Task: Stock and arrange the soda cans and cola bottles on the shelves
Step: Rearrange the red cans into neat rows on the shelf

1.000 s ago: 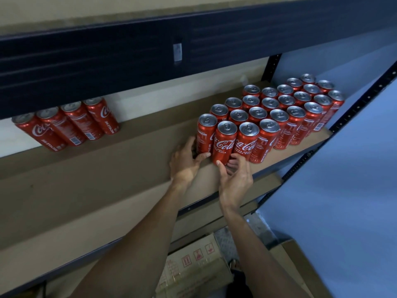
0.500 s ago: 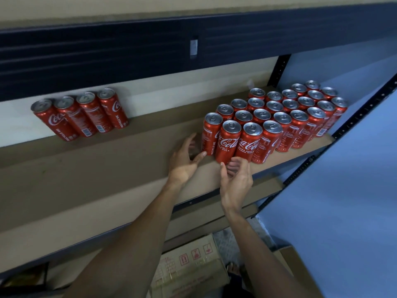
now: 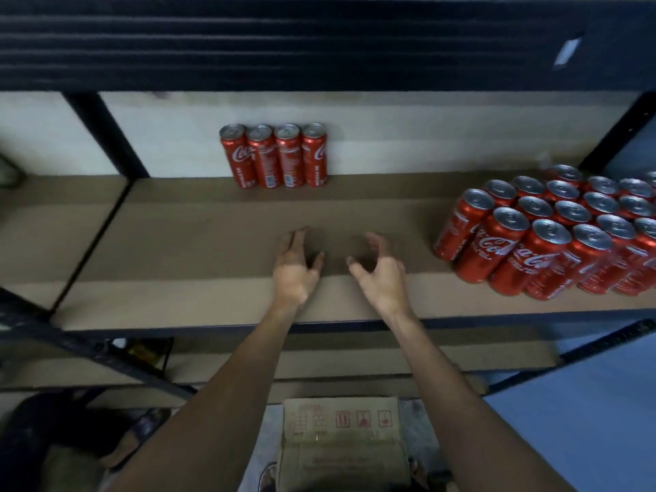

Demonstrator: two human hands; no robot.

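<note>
A brown shelf board [image 3: 198,250] carries two groups of red cola cans. A short row of cans [image 3: 274,156] stands upright against the back wall at mid-shelf. A large packed block of several cans [image 3: 553,236] fills the shelf's right end. My left hand [image 3: 296,264] and my right hand [image 3: 378,269] hover over the bare board between the two groups. Both hold nothing, fingers loosely spread and slightly curled, pointing toward the back. Neither hand touches a can.
A dark metal beam [image 3: 319,44] of the shelf above runs across the top. Dark uprights [image 3: 106,133] stand at left and far right. A cardboard box [image 3: 342,449] sits on the floor below, between my forearms. A lower shelf [image 3: 355,360] shows underneath.
Both hands have left the front cans of the large block and moved left to the bare middle of the shelf. The view has swung left, so the block now sits at the right.
</note>
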